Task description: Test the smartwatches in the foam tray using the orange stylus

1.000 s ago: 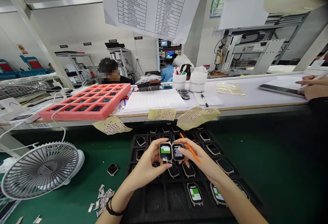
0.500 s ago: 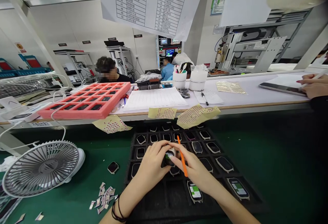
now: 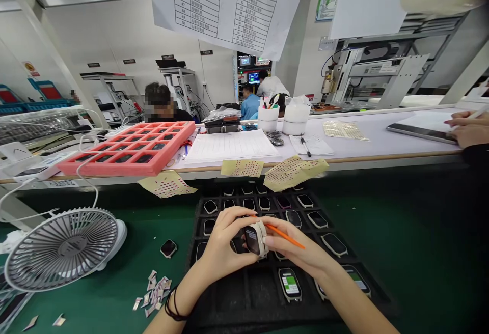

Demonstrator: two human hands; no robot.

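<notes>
Both hands are closed around a smartwatch (image 3: 252, 240): the left hand (image 3: 225, 237) wraps it from the side, and the right hand (image 3: 294, 245) pinches its pale edge with the fingertips while an orange stick (image 3: 286, 234) lies gripped between its fingers, pointing outward. The watch is tilted on edge, its dark screen facing the left palm, and it is held just above a black foam tray (image 3: 233, 298). More watches sit in the tray's pockets, some dark, and one lit green near the front (image 3: 290, 284). A loose watch (image 3: 168, 248) lies on the green mat (image 3: 382, 232) left of the tray, near a pile of paper scraps (image 3: 153, 293) and a white fan (image 3: 63, 250). Beyond, on the white bench, are a red tray of watches (image 3: 126, 148), yellow dotted sheets (image 3: 294, 172) and a printed form (image 3: 231, 146). At far right, a co-worker's hands (image 3: 469, 130) rest beside a tablet (image 3: 422, 133).
</notes>
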